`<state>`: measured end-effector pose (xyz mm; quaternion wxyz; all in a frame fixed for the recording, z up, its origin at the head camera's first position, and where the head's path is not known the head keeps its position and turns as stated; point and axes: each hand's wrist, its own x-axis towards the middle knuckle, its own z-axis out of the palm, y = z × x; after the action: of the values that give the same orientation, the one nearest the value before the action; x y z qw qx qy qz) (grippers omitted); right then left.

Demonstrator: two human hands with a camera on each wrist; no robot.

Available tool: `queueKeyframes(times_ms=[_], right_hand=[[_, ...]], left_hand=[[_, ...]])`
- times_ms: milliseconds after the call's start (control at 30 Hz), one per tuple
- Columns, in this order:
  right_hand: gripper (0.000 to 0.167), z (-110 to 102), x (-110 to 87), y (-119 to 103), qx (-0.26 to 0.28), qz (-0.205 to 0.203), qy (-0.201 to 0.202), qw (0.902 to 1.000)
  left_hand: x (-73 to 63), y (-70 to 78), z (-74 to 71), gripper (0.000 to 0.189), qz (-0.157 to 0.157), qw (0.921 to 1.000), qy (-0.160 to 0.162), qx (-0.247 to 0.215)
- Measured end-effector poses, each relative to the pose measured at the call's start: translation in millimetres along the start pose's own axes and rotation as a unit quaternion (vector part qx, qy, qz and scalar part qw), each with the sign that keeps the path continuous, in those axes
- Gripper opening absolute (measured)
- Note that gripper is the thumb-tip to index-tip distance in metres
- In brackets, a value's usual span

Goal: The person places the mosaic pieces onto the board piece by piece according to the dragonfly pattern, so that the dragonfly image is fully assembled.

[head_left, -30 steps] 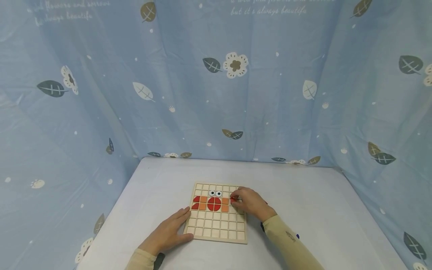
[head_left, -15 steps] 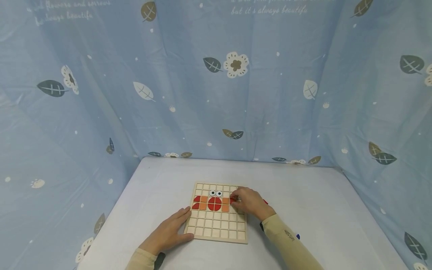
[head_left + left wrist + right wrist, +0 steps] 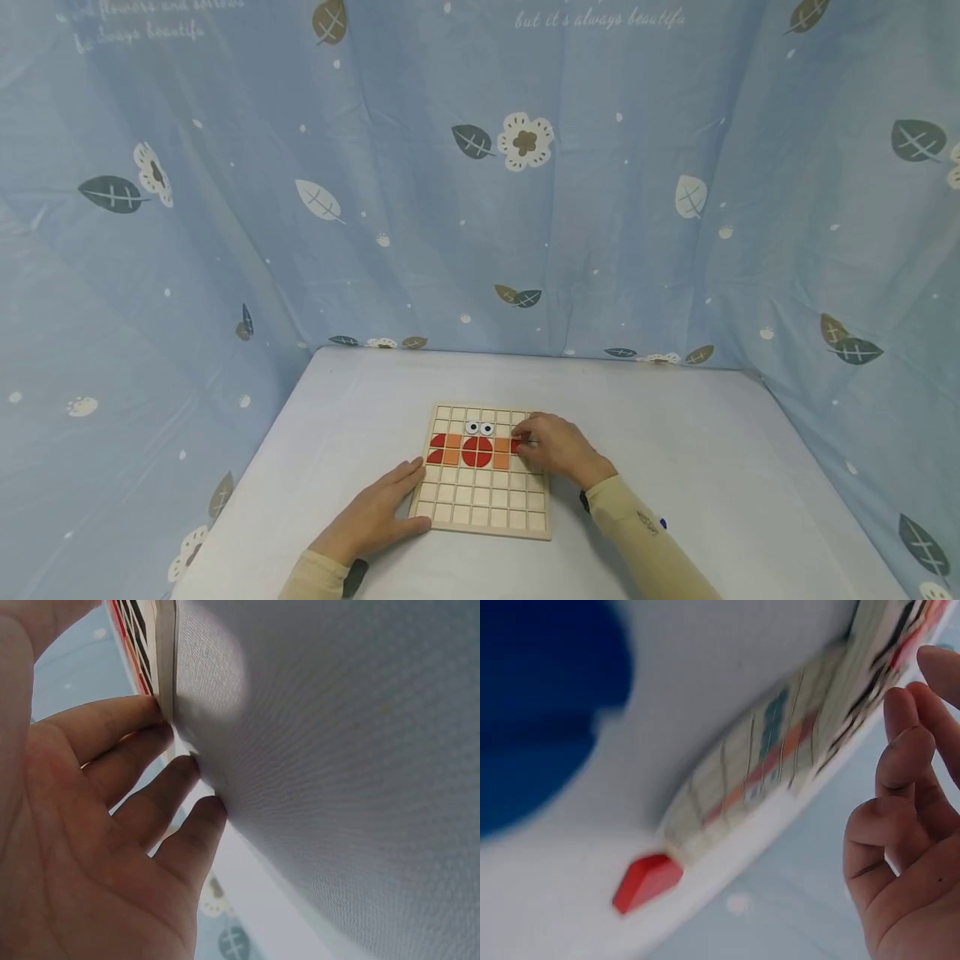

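A pale wooden grid board lies on the table, with red, orange and eye-patterned tiles set in its upper rows. Two eye tiles sit above a red circle, which has orange tiles to its right. My right hand reaches over the board's right side, its thumb and fingertips pinching a red tile at a cell beside the orange ones. My left hand rests at the board's left edge, fingers extended and thumb by the front corner; in the left wrist view its fingertips touch the board's side.
A loose red block lies on the table in the right wrist view, near a pale gridded surface with teal and orange patches. A blue piece shows beside the right forearm. A patterned blue curtain surrounds the table.
My right hand's fingers have shifted slightly at the cell, and more of the red tile shows beneath them. The red bit beyond the right wrist is now hidden. My left hand stays put.
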<state>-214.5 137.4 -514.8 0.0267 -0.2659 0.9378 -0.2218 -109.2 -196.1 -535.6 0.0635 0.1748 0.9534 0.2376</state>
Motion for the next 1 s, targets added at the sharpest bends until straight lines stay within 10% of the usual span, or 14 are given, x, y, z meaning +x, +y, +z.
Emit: queueKeyframes(times_ms=[433,1000], right_hand=[[0.030,-38.9,-29.1,36.2,-0.016,-0.005,0.076,0.9969],[0.035,-43.3,-62.6,73.0,-0.019,0.030,0.009,0.9993]], left_hand=[[0.4,-1.9,1.0,0.087,0.015,0.9998,0.010,0.012],[0.1,-1.6,0.2,0.087,0.013,0.9998,0.009,0.007]])
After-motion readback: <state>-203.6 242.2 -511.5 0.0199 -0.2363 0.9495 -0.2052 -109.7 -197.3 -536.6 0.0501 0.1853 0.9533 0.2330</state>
